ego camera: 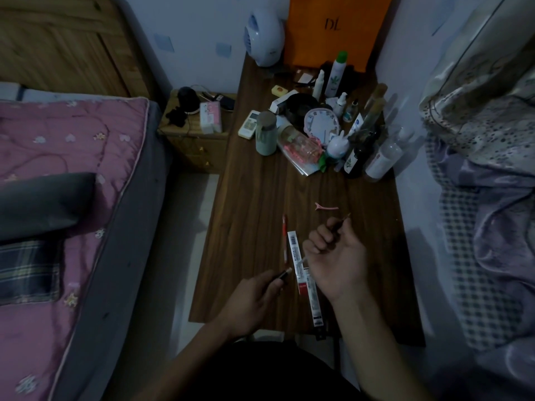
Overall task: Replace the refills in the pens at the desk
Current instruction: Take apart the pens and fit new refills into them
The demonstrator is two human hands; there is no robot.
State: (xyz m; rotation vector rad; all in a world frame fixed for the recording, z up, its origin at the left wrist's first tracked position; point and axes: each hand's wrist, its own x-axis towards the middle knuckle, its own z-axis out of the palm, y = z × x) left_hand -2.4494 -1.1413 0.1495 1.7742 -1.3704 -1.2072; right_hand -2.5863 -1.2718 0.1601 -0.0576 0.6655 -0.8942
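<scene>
My left hand [252, 296] grips a short dark pen barrel piece [282, 274] over the near part of the wooden desk [260, 198]. My right hand [335, 256], palm up, holds the other dark pen part [338, 224], whose tip points away to the right; a thin refill end [302, 260] shows below the fingers. A red pen [285, 241] lies on the desk just left of two white refill packets [296, 256], [314, 302]. The two hands are apart.
A pink hair clip [327, 207] lies beyond my right hand. Bottles, a small clock [321, 123], a remote and a cup crowd the far half of the desk. A bed [58, 183] is at the left, bedding [486, 198] at the right.
</scene>
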